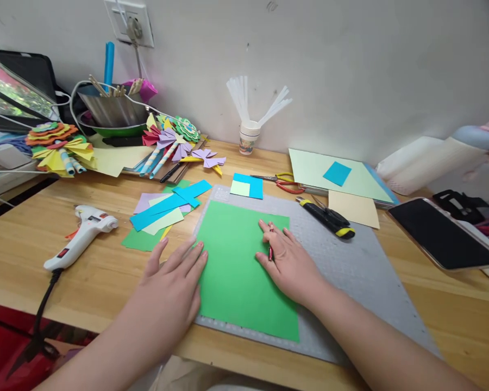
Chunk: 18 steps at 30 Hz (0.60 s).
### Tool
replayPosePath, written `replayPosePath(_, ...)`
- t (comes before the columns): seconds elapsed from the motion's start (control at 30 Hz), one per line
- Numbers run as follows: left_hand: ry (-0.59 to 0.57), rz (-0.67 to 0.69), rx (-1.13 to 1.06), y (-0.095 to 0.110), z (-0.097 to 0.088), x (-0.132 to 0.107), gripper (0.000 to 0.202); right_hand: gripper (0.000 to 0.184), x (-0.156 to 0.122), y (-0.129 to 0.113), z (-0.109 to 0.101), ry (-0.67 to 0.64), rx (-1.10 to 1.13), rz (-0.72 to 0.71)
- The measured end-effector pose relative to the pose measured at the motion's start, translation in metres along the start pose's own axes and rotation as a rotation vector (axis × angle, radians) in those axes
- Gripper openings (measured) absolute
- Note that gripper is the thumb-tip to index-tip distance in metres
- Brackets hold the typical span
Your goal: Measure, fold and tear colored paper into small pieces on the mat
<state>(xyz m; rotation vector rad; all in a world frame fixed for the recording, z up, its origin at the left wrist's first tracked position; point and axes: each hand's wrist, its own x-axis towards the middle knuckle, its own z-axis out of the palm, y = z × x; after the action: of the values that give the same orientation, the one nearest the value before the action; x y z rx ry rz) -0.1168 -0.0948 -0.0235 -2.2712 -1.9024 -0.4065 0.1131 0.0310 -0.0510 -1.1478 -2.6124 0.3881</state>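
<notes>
A sheet of green paper (240, 271) lies flat on the grey cutting mat (362, 282). My left hand (179, 277) rests with fingers stretched out, its fingertips at the sheet's left edge. On the right part of the sheet lies my right hand (287, 260), with a slim dark red pencil-like stick (271, 251) held among its fingers; most of the stick is hidden. A yellow-and-black utility knife (326, 218) lies on the mat beyond my right hand. Beyond my left hand are blue, green and purple paper scraps (163, 209).
A white glue gun (81, 233) lies at left, its cord over the table edge. Paper flowers (171, 141) sit at the back left. A paper cup of white sticks (249, 137) stands by the wall. Red-handled scissors (289, 187) and a phone (444, 233) are at right.
</notes>
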Motion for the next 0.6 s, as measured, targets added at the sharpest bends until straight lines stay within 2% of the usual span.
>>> replayPosePath(0.13, 0.018, 0.019, 0.081, 0.006, -0.002, 0.012, 0.034, 0.016, -0.001, 0.002, -0.002, 0.016, -0.023, 0.047)
replayPosePath(0.23, 0.023, 0.116, 0.202, 0.009, 0.0, 0.021, 0.034, 0.017, -0.002, 0.001, -0.003, 0.013, -0.025, 0.052)
replayPosePath(0.3, 0.004, 0.178, 0.277, 0.01, 0.001, 0.028, 0.036, 0.018, -0.002, 0.0, -0.003, 0.015, -0.021, 0.048)
replayPosePath(0.4, -0.045, 0.19, 0.342, 0.013, -0.003, 0.041, 0.04, 0.019, -0.002, 0.0, -0.002, 0.02, -0.018, 0.048)
replayPosePath(0.5, -0.075, 0.16, 0.373, 0.022, -0.005, 0.057, 0.039, 0.019, -0.001, -0.001, -0.002, 0.018, -0.014, 0.054)
replayPosePath(0.57, -0.068, 0.166, 0.343, 0.032, 0.0, 0.065, 0.032, 0.02, -0.001, -0.001, -0.003, 0.013, -0.015, 0.057)
replayPosePath(0.6, -0.06, 0.19, 0.286, 0.037, 0.006, 0.067, 0.036, 0.021, -0.001, -0.001, -0.003, 0.011, -0.016, 0.056)
